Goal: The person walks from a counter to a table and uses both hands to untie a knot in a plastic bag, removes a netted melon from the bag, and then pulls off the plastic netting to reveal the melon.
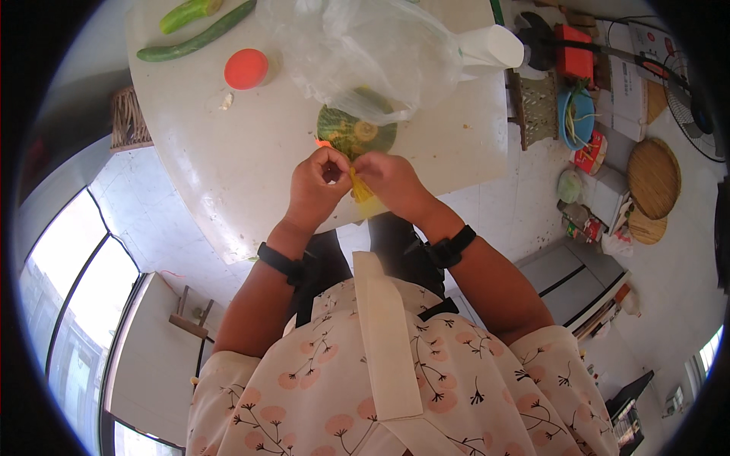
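Near the front edge of the white table [251,152], my left hand [313,190] and my right hand [395,184] meet at the fingertips. Both pinch a thin, crumpled yellow piece [360,188], perhaps plastic film, which hangs down between them. Its exact kind is not clear. Just beyond my fingers sits a mottled green squash [334,125] with an orange patch by my left hand. A clear plastic bag [365,53] spreads behind it and partly covers its far side.
A red-lidded jar [245,69], a long cucumber [201,34] and a paler green vegetable [186,14] lie at the far left. White cups [490,47] lie on the right. Beyond the table are a blue basin [576,120], a round woven tray [654,178] and a fan [693,114].
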A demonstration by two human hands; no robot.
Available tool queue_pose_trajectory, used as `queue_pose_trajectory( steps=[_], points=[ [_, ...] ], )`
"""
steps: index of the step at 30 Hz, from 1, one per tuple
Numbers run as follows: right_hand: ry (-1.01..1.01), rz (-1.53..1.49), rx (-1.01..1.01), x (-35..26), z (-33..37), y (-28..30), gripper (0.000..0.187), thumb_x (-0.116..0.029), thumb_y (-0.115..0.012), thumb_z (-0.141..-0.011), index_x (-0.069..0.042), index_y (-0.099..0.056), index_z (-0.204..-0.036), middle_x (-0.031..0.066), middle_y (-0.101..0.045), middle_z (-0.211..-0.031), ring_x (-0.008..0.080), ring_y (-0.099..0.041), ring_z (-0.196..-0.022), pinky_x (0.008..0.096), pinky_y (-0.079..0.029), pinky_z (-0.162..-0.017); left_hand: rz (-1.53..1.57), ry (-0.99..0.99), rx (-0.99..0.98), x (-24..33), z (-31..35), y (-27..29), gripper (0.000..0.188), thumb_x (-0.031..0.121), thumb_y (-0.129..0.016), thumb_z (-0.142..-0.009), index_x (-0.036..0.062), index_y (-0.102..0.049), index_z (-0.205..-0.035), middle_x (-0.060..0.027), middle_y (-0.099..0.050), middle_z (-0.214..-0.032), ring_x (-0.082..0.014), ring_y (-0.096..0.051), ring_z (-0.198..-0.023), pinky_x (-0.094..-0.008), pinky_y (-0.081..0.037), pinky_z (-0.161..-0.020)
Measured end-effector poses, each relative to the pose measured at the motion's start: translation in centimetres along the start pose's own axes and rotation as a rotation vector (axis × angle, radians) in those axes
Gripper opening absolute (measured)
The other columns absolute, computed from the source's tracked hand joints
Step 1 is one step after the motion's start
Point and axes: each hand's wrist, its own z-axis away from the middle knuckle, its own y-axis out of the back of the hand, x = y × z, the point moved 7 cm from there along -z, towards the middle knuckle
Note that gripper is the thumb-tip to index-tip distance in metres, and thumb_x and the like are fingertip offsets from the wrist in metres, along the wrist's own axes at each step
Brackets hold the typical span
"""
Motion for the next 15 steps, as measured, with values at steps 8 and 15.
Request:
queue_pose_trajectory(
  steps=[8,15],
  points=[
    [-0.107,-0.06,0.033,0.2,-0.1,0.4,0.015,-0.01,-0.064,-0.088,0.002,-0.061,-0.097,0.0069,-0.066,-0.08,0.0143,-0.064,-0.078,0.0303,-0.051,-0.07,0.089,0.052,0.015,-0.6,-0.2,-0.6,0.011,-0.001,-0.064,-0.088,-0.0005,-0.063,-0.098,-0.0015,-0.066,-0.089,-0.0068,-0.062,-0.081,-0.0217,-0.051,-0.075],
    [0.036,0.157,0.132,-0.8,-0.3,0.7,0.015,-0.01,-0.065,-0.086,0.0,-0.06,-0.096,0.0107,-0.067,-0.083,0.0201,-0.065,-0.075,0.0327,-0.052,-0.069,0.055,0.085,0.035,-0.1,0.1,-0.9,0.013,0.002,-0.063,-0.09,-0.0019,-0.066,-0.103,-0.0051,-0.069,-0.089,-0.0102,-0.065,-0.076,-0.0234,-0.053,-0.07]
  ],
)
